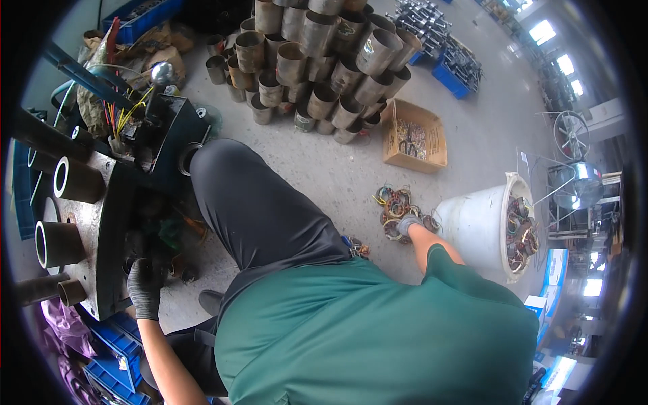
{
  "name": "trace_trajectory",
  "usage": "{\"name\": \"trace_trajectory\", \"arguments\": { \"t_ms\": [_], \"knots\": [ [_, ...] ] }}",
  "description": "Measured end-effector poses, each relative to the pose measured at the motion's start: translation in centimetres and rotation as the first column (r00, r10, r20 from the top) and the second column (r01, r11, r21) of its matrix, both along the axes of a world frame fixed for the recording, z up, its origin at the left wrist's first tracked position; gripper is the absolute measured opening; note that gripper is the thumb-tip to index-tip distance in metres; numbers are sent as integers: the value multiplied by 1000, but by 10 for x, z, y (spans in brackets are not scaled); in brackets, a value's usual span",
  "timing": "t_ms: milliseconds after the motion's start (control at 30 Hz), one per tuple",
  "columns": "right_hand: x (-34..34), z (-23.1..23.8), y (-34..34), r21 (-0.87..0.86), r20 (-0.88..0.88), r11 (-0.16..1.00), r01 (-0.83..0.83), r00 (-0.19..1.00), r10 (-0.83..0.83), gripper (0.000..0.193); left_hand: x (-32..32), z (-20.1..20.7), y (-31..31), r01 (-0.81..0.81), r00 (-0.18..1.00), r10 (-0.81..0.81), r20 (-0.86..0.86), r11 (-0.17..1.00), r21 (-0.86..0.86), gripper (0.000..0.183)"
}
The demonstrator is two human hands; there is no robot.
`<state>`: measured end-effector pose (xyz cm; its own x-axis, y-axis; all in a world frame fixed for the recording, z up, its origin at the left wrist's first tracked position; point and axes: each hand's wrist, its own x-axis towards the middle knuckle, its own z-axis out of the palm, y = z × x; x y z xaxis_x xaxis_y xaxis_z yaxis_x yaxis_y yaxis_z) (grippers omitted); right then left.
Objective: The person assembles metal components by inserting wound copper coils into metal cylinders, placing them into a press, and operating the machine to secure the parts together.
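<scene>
My left hand (143, 287), in a dark glove, rests against the edge of a heavy grey metal machine plate (101, 223) at the left; whether its fingers grip the plate is unclear. My right hand (408, 224), in a grey glove, reaches down to a pile of wound copper wire coils (395, 206) on the concrete floor and closes on one coil. A white plastic bucket (476, 226) with more coils inside stands just right of that hand. My raised knee in dark trousers fills the middle.
Several short metal tubes (317, 61) are stacked at the top. A cardboard box (413, 138) of small parts lies on the floor. Dark steel cylinders (61, 243) stick out of the machine plate. Blue crates (111, 351) sit at the lower left.
</scene>
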<state>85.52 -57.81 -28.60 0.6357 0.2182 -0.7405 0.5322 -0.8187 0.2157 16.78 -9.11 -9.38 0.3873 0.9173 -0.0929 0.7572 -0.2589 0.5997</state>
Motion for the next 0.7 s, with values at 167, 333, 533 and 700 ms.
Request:
{"name": "trace_trajectory", "arguments": {
  "t_ms": [167, 333, 533, 700],
  "knots": [
    [38, 9, -28, 253, -167, 607, 753, 653, -739, 45, -25, -34, 3, -79, 974, 90, 206, 995, -64, 15],
    [49, 24, -10, 531, -138, 310, 789, 441, -887, 36, -13, 1, -10, -213, 975, 221, 36, 965, -152, 17],
    [80, 12, 10, 597, 214, 576, 558, 582, -785, 44, -33, -13, -5, -301, 953, 301, -24, 942, -146, 18],
    [98, 4, 22, 499, 354, 722, 479, 648, -674, 39, -65, -34, 1, -268, 957, 280, 77, 954, -133, 16]
  ]
}}
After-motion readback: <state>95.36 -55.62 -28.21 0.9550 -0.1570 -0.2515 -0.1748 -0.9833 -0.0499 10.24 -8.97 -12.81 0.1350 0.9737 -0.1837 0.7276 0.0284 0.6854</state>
